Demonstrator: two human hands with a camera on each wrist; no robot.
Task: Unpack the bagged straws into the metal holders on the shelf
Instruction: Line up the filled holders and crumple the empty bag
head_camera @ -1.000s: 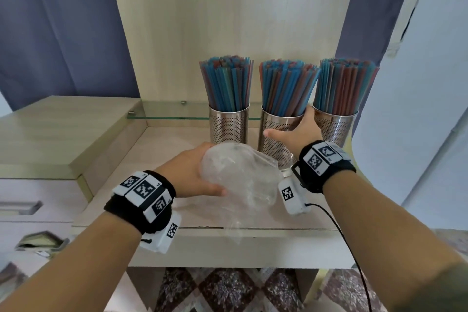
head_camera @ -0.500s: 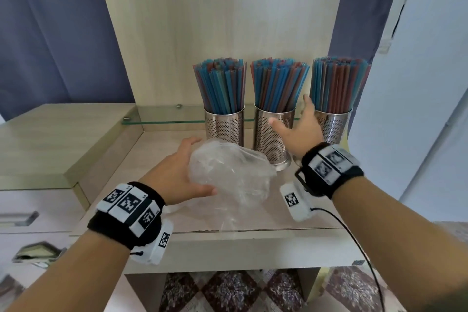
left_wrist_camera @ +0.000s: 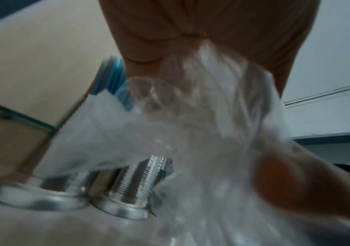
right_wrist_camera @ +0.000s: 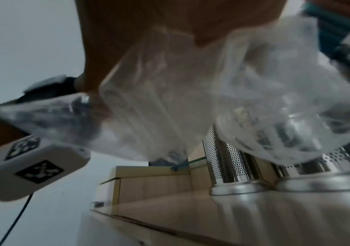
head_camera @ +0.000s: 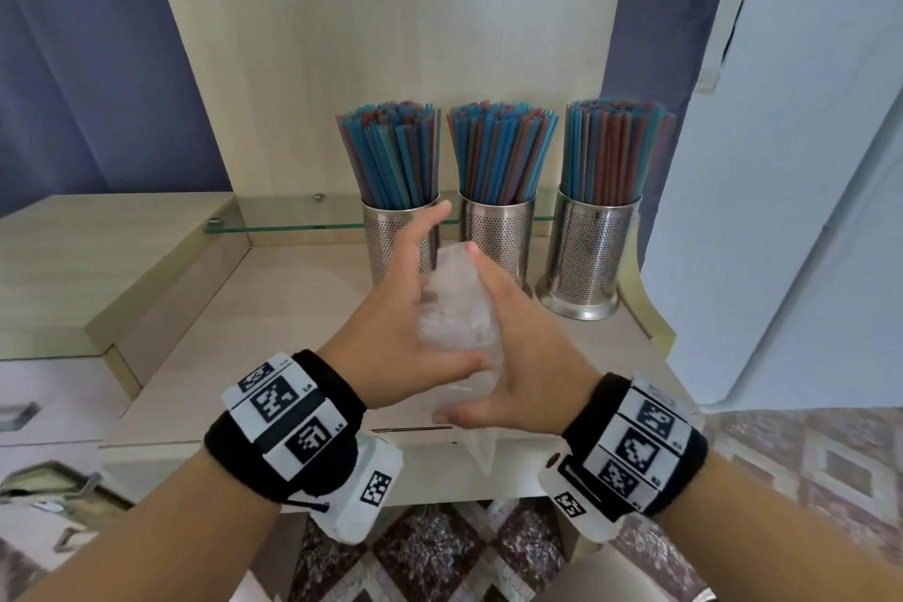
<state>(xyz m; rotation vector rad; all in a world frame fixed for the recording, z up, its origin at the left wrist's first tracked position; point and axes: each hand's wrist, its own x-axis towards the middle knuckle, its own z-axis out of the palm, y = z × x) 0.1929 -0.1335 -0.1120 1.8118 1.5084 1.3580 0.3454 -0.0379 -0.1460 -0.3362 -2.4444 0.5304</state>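
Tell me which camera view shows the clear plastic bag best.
The right wrist view: the crumpled clear plastic bag fills the frame, its folds plain. In the head view the bag is mostly squeezed between the left hand and right hand. The left wrist view shows it close but blurred.

Pale wood cabinet (head_camera: 303, 303), blue curtains (head_camera: 97, 64) behind, patterned floor tiles (head_camera: 806, 464) below.

Clear plastic bag (head_camera: 459, 323): empty, crumpled, pressed between both palms above near edge of shelf (head_camera: 273, 308). Three perforated metal holders (head_camera: 498, 235) upright in row at far right of shelf, each packed with blue and red straws (head_camera: 498, 152).
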